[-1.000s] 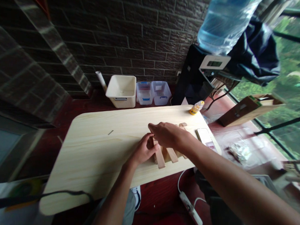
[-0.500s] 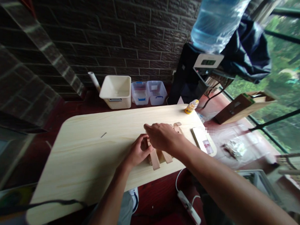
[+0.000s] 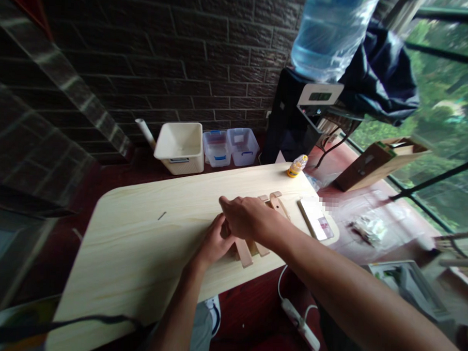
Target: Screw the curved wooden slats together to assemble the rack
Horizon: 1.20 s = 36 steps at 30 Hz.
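Observation:
My left hand (image 3: pixel 214 242) is closed round the left end of a wooden assembly, its fingers partly covered by my other hand. Directly above and touching it, my right hand (image 3: pixel 243 216) is curled into a closed grip; whatever is in those fingers is hidden. From under the hands stick out a flat wooden slat (image 3: pixel 243 254) and a second slat (image 3: pixel 262 249), both pointing toward the table's near edge. Beyond my right wrist shows a curved wooden strip (image 3: pixel 276 203) with a dark hole. How the pieces join is hidden.
On the light wooden table (image 3: pixel 125 253) lie a thin dark metal piece (image 3: pixel 162 215), a white box (image 3: pixel 315 218) and a yellow-capped bottle (image 3: pixel 297 166). Behind are a cream bin (image 3: pixel 181 142), clear plastic boxes (image 3: pixel 242 146) and a water dispenser (image 3: pixel 294 116). A power strip (image 3: pixel 300 326) lies on the floor.
My right hand has shifted slightly left and lower over my left hand, covering more of its fingertips. The wooden pieces keep nearly the same place; the view has tilted a little.

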Motion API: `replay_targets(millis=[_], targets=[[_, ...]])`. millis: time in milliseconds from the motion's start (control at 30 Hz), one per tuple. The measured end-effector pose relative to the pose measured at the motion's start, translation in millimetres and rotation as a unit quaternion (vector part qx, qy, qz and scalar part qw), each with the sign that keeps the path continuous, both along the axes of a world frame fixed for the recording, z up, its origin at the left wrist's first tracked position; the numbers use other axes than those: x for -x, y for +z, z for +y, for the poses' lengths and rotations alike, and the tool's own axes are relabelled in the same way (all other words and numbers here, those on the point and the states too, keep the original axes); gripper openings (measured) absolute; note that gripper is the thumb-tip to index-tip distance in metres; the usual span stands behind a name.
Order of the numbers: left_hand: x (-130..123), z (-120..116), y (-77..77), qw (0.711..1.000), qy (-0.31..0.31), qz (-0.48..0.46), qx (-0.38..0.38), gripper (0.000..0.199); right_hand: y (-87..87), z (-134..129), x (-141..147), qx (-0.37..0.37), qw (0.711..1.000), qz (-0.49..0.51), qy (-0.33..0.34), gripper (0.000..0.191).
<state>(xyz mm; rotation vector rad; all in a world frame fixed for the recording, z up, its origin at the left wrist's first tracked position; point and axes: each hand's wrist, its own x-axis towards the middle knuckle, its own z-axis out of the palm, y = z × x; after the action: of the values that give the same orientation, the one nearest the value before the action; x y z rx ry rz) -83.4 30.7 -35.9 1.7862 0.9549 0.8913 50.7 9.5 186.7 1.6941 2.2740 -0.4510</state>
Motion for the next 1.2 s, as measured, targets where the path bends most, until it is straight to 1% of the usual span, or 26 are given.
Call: replay_targets(millis=[100, 200, 333, 433, 633, 900, 1033, 1200], targets=[[1, 0, 0.1, 1.000, 0.000, 0.001, 0.003, 0.047, 2.7, 0, -4, 0.013, 1.000, 0.002, 0.004, 0.040], [1, -1, -0.2, 1.000, 0.000, -0.001, 0.009, 0.048, 0.0, 7, -12, 0.023, 1.000, -0.001, 0.006, 0.042], [0, -2, -1.5, 1.000, -0.009, -0.005, 0.015, 0.045, -5.7, 17, -25, 0.036, 0.999, -0.006, 0.006, 0.033], [0, -1, -3.1, 1.000, -0.008, -0.007, 0.015, 0.046, -6.6, 18, -30, 0.030, 1.000, -0.009, -0.001, 0.030], [1, -2, -1.6, 1.000, -0.003, -0.018, 0.009, 0.048, -5.2, 14, -26, -0.005, 1.000, -0.028, 0.000, 0.038], [0, -2, 0.6, 1.000, -0.001, -0.024, 0.010, 0.042, -1.3, 11, -22, -0.030, 0.997, -0.027, 0.063, 0.023], [-1, -2, -0.8, 1.000, -0.008, -0.016, 0.017, 0.041, -6.2, 13, -17, -0.043, 0.995, -0.034, 0.077, 0.022], [-1, -2, -0.5, 1.000, -0.013, -0.004, 0.027, 0.043, -10.7, 13, -17, -0.053, 0.995, -0.044, 0.078, 0.021]])
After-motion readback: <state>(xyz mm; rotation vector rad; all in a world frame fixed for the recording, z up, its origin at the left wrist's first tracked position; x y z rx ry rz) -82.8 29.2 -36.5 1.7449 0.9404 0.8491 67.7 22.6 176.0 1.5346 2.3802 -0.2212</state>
